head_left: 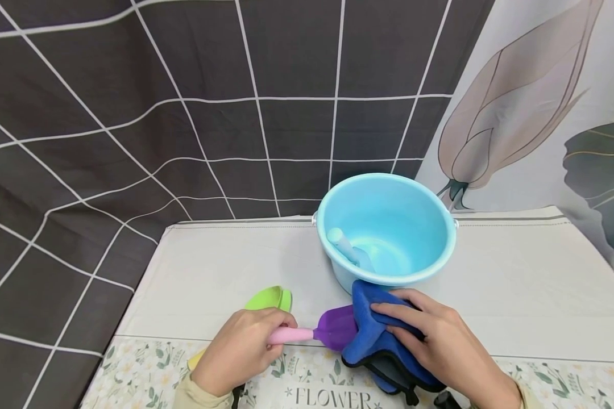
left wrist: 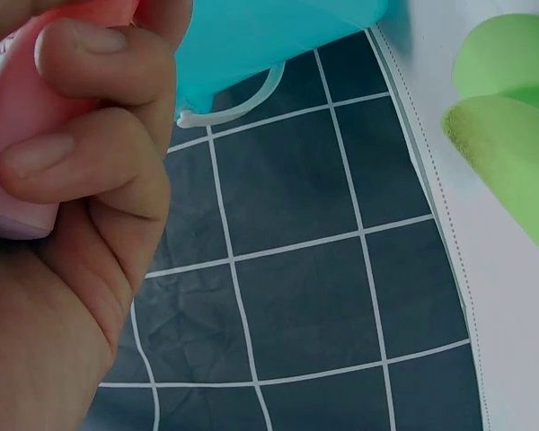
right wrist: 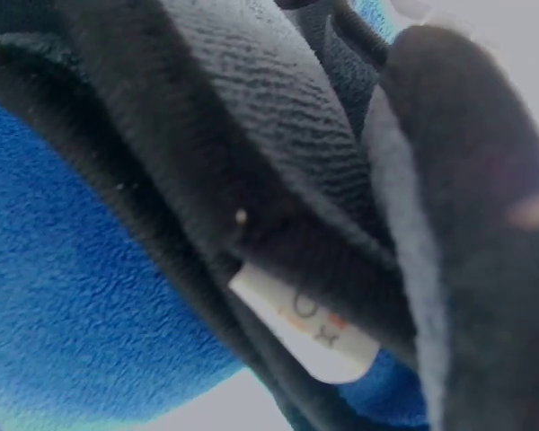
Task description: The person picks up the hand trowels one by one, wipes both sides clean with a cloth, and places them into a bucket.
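My left hand (head_left: pixel 245 346) grips the pink handle of a toy shovel (head_left: pixel 336 328) with a purple blade, which points right. In the left wrist view, fingers curl round the pink handle (left wrist: pixel 27 171). A blue cloth (head_left: pixel 370 329) with black edging and a grey side lies bunched over the blade's tip, hiding it. With its fingers bent over the folds, my right hand (head_left: pixel 440 335) holds this cloth. Filling the right wrist view are the cloth's blue pile (right wrist: pixel 90 278) and a white label (right wrist: pixel 305 328). Just behind my left hand lies a green scoop-like piece (head_left: pixel 268 298), partly hidden.
A light blue bucket (head_left: pixel 389 213) stands behind the cloth, with a pale blue object (head_left: pixel 344 244) inside. Something yellow (head_left: pixel 196 359) shows beside my left wrist. A small black object (head_left: pixel 446 400) is by my right wrist. A dark gridded curtain (head_left: pixel 297 68) hangs behind the table.
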`<state>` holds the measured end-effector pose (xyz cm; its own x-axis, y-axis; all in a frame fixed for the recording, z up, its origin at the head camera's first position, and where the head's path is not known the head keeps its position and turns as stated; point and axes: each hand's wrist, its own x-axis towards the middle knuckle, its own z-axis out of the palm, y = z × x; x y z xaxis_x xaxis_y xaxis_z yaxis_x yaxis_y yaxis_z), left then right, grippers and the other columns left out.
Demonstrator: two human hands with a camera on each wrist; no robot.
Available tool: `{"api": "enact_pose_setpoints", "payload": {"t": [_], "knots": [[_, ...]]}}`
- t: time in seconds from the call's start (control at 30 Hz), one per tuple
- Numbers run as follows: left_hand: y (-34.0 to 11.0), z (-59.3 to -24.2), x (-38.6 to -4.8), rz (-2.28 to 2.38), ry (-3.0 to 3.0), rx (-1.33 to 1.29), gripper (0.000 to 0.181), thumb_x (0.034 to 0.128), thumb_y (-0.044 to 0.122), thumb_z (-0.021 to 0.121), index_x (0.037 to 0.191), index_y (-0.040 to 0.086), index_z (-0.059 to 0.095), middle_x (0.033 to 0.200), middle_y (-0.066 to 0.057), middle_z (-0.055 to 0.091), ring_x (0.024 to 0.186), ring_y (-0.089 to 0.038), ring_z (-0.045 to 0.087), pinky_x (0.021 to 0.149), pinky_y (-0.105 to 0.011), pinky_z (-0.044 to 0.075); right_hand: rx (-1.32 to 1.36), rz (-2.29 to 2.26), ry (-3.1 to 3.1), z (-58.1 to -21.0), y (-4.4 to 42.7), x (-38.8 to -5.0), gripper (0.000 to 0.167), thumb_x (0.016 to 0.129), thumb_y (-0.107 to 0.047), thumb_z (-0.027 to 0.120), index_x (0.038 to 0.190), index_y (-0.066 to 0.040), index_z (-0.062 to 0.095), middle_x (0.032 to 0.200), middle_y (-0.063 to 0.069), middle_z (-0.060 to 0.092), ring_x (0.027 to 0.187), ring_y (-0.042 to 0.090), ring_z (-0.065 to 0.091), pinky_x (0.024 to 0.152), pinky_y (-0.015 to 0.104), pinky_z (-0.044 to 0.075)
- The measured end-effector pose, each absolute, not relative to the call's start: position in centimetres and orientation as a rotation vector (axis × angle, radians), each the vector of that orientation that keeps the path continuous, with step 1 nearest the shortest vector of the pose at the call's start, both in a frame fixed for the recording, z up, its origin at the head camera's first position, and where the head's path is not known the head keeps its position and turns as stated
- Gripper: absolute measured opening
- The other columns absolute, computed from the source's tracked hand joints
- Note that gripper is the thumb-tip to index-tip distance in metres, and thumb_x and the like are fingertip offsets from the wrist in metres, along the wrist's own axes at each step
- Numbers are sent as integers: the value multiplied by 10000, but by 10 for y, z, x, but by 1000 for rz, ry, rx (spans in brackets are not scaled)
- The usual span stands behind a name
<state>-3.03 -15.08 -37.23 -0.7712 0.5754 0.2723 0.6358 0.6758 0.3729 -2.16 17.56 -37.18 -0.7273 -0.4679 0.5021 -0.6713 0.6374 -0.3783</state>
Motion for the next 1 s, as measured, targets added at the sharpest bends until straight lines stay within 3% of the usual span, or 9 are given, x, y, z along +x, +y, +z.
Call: {"api": "enact_pose_setpoints", "payload": {"t": [0.07, 0.13, 1.0], "knots": [[-150, -372, -30, -696, -2765, -1000, 346, 675, 29, 861, 961, 173, 729, 886, 114, 695, 712, -15, 568, 654, -263, 518, 942, 811, -2462, -372, 176, -22, 294, 1001, -387, 600, 1235, -251, 716, 1243, -4, 627, 1033, 197, 667, 903, 106, 448], [-150, -373, -29, -699, -2769, -1001, 320, 691, 36, 840, 959, 170, 730, 873, 113, 689, 704, -6, 547, 644, -256, 503, 976, 834, -2420, -374, 176, -23, 429, 1041, -449, 397, 1235, -237, 716, 1245, 10, 627, 1030, 210, 666, 901, 113, 452], [-143, -383, -33, -701, -2676, -1064, 192, 725, 141, 827, 883, 214, 744, 806, 157, 661, 702, 34, 588, 607, -192, 482, 1115, 836, -2346, -367, 164, -10, 372, 1068, -389, 418, 1260, -233, 696, 1270, 46, 605, 1054, 224, 648, 947, 177, 475]]}}
